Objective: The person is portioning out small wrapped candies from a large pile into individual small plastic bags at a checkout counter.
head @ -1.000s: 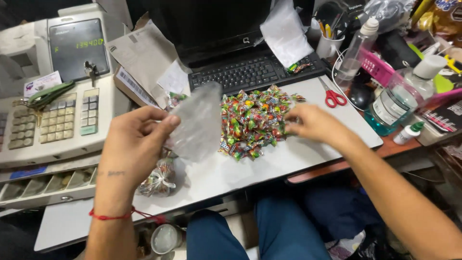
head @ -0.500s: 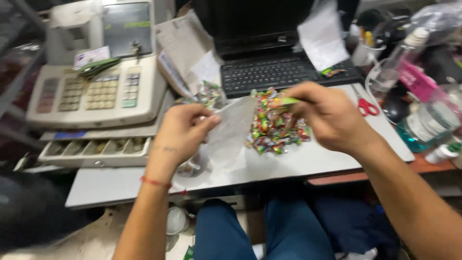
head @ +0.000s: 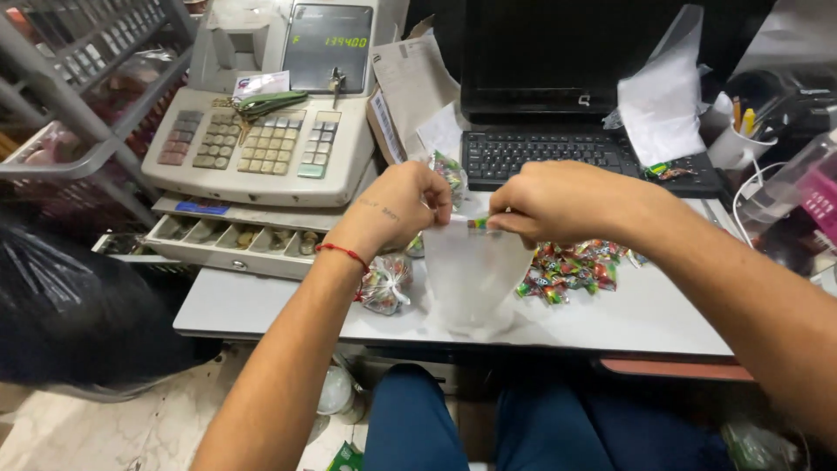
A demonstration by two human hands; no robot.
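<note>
The left hand is shown pinched on the left side of the mouth of a small clear plastic bag, with the thumb and fingertips closed on the film. The right hand is closed on the opposite side of the same rim, and a wrapped candy is held at its fingertips, right at the bag's opening between the two hands. The bag is seen hanging below both hands, its lower end resting on the white desk surface.

Under the right hand and slightly to its right, a loose heap of colourful wrapped candies is spread on the desk. Just below the left wrist, which bears a red thread bracelet, a filled and tied candy bag is lying; a second filled bag is partly visible beyond the left-hand knuckles.

Farther out from the left hand, a cash register with its coin drawer pulled open is shown. Beyond both hands, a black laptop is placed, its keyboard just past the knuckles. Well to the right of the right hand, a white cup of pens is standing.
</note>
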